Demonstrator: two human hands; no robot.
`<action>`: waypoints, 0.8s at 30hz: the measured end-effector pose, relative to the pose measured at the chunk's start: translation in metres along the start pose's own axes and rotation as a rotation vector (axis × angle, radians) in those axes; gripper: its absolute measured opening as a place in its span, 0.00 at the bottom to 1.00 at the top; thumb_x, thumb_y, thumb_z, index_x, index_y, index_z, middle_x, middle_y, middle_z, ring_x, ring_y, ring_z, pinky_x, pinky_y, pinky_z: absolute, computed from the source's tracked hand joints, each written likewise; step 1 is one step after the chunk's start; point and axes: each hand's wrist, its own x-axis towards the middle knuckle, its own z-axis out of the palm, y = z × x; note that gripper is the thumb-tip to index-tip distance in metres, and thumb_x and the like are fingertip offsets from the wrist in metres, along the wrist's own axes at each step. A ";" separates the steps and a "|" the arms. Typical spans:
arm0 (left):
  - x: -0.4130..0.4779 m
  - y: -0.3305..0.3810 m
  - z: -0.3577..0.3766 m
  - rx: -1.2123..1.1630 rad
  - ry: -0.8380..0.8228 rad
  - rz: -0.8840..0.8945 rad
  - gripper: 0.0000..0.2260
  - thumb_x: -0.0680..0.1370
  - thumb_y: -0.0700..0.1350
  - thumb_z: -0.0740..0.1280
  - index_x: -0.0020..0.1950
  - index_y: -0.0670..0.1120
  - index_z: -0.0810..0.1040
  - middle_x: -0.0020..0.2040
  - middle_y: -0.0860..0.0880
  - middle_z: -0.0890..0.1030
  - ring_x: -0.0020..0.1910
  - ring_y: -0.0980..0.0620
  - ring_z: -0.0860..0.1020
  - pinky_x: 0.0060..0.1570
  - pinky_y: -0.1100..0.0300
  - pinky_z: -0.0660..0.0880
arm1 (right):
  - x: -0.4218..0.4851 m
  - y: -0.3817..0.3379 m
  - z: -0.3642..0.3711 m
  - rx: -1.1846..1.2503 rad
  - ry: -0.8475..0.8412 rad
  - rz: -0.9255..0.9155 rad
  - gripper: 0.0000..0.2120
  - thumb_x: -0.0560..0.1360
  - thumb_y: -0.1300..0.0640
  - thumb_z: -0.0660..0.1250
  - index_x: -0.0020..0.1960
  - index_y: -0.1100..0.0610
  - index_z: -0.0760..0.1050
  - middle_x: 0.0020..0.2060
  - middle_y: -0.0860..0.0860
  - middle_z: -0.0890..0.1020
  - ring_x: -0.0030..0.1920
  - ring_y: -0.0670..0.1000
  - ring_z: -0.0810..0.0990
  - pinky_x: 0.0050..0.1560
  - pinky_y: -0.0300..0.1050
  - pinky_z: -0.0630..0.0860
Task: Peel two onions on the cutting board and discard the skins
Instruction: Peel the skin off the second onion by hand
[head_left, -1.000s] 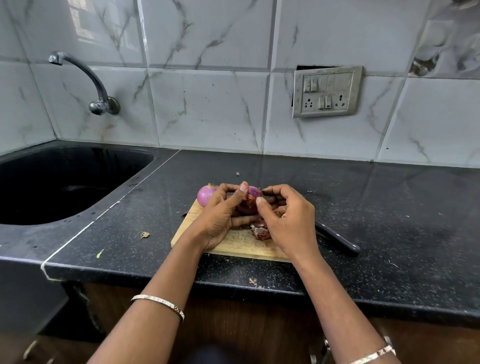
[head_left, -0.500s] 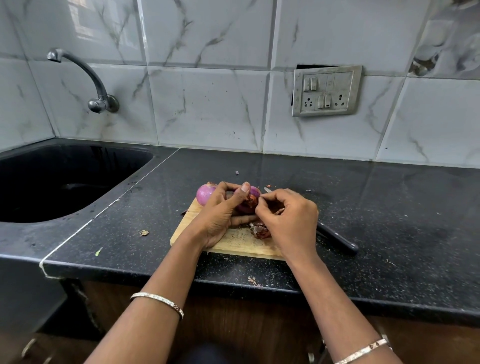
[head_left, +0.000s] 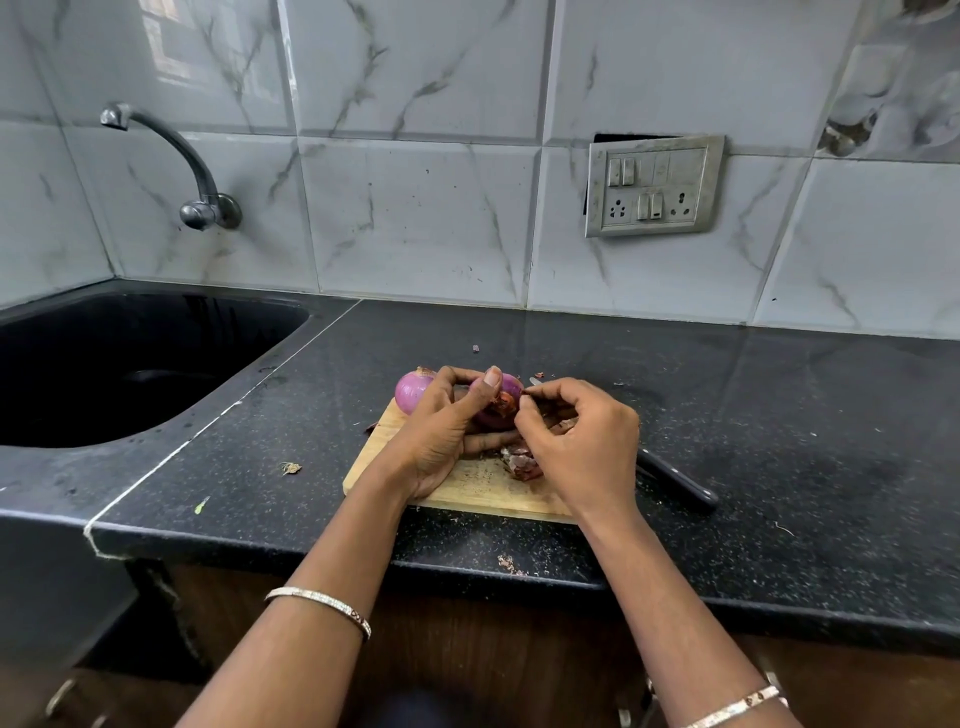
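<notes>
Head view: onion (head_left: 511, 387) cupped inside grip of left hand (head_left: 441, 436).

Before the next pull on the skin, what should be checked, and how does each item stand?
1. Left hand grip round held onion: ok.
2. Right hand pinching loose skin on it: ok.
3. Second onion fully peeled: cannot tell, left hand hides part.
4. Knife clear of fingers: not ok, blade seems to run under the right hand.
5. Skin pile discarded: not ok, lies on cutting board.
</notes>
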 end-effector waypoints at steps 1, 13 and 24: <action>0.000 -0.001 0.000 0.013 -0.006 0.006 0.15 0.80 0.46 0.68 0.61 0.41 0.68 0.45 0.47 0.87 0.48 0.50 0.86 0.41 0.55 0.84 | 0.000 0.000 0.000 -0.002 -0.001 -0.011 0.01 0.73 0.55 0.74 0.44 0.50 0.85 0.37 0.41 0.84 0.37 0.42 0.82 0.40 0.47 0.82; 0.002 -0.004 -0.004 0.012 -0.050 0.011 0.17 0.76 0.47 0.70 0.58 0.42 0.69 0.52 0.41 0.84 0.51 0.45 0.85 0.49 0.47 0.84 | 0.004 0.002 0.000 0.046 0.005 0.085 0.04 0.72 0.60 0.75 0.40 0.52 0.85 0.33 0.41 0.83 0.36 0.40 0.82 0.40 0.35 0.79; 0.005 -0.005 -0.008 -0.038 0.004 -0.020 0.16 0.82 0.44 0.65 0.67 0.36 0.72 0.61 0.37 0.81 0.54 0.47 0.84 0.48 0.51 0.84 | 0.005 0.001 -0.003 0.240 -0.151 0.222 0.13 0.74 0.56 0.76 0.58 0.54 0.84 0.46 0.43 0.86 0.46 0.36 0.84 0.48 0.29 0.78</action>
